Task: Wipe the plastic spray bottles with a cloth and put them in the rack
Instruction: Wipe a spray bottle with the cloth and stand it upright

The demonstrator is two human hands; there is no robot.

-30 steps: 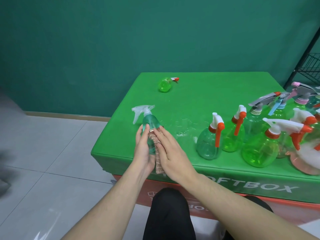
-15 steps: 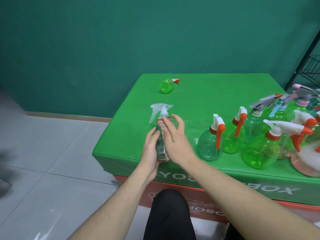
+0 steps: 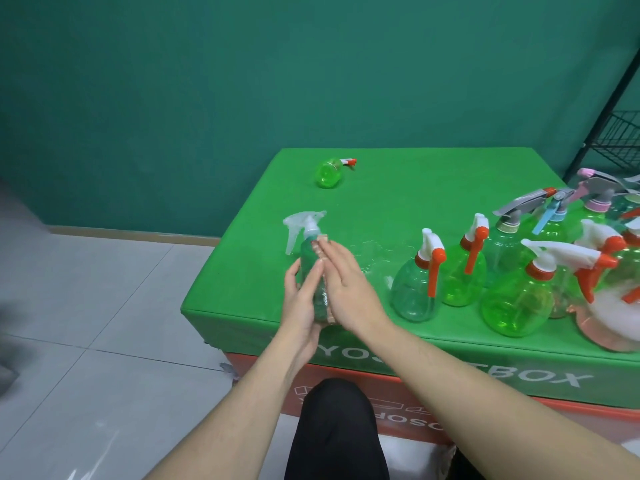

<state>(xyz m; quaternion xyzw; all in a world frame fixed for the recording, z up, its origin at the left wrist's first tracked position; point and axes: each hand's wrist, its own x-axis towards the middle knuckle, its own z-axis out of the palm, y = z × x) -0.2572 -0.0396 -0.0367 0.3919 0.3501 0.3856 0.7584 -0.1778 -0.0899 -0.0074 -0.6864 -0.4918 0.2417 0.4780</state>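
Note:
I hold a clear teal-tinted spray bottle [image 3: 307,251] with a white trigger head upright over the near left corner of the green table [image 3: 388,188]. My left hand [image 3: 300,299] grips its body from the left. My right hand [image 3: 349,289] lies flat, fingers straight, and presses a pinkish cloth [image 3: 324,239] against the bottle's right side. Most of the cloth is hidden between hand and bottle. The black wire rack [image 3: 620,140] shows at the far right edge.
Several green spray bottles with orange or white triggers [image 3: 509,303] stand crowded on the table's right side. One small green bottle [image 3: 327,173] lies on its side at the far left. Below the table top is an orange box [image 3: 433,403]; grey floor tiles lie to the left.
The bottle and both hands have shifted a little left since half a second ago. My right hand has slid the cloth along the bottle's side.

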